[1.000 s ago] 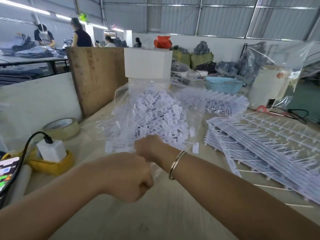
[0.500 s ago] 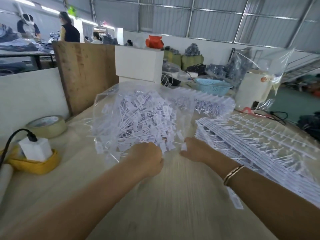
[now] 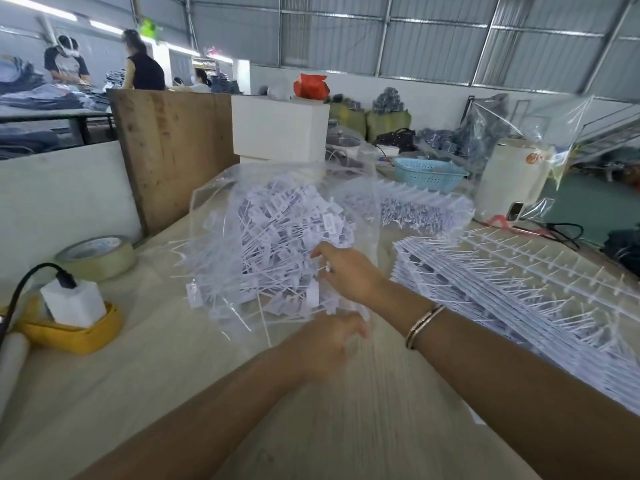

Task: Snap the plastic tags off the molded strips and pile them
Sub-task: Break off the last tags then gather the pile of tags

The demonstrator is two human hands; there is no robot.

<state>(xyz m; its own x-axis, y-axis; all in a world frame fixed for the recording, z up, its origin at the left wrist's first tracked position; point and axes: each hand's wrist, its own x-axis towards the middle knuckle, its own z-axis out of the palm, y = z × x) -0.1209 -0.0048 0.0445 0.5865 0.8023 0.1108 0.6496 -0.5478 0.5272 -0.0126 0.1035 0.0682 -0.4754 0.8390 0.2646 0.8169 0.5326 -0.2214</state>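
Observation:
A clear plastic bag (image 3: pixel 221 209) full of loose white tags (image 3: pixel 277 244) lies on the table ahead of me. My right hand (image 3: pixel 349 275) is at the bag's right side, its fingers curled on the plastic and a tag stem. Blurred by motion, my left hand (image 3: pixel 329 341) is just below the bag's near edge; its grip cannot be made out. A stack of white molded strips (image 3: pixel 519 299) with tags attached lies to the right. More strips (image 3: pixel 422 209) sit in a bag behind.
On the left are a tape roll (image 3: pixel 97 258), a white charger (image 3: pixel 72 303) on a yellow tray (image 3: pixel 69 334), and a wooden board (image 3: pixel 173 154). A white box (image 3: pixel 280 129), blue basket (image 3: pixel 429 173) and white appliance (image 3: pixel 512 181) stand at the back. People work at far tables.
The bag of tags has come down from its lifted position and spread on the table. My hands moved apart, then my right hand reached onto the bag's right side above the left.

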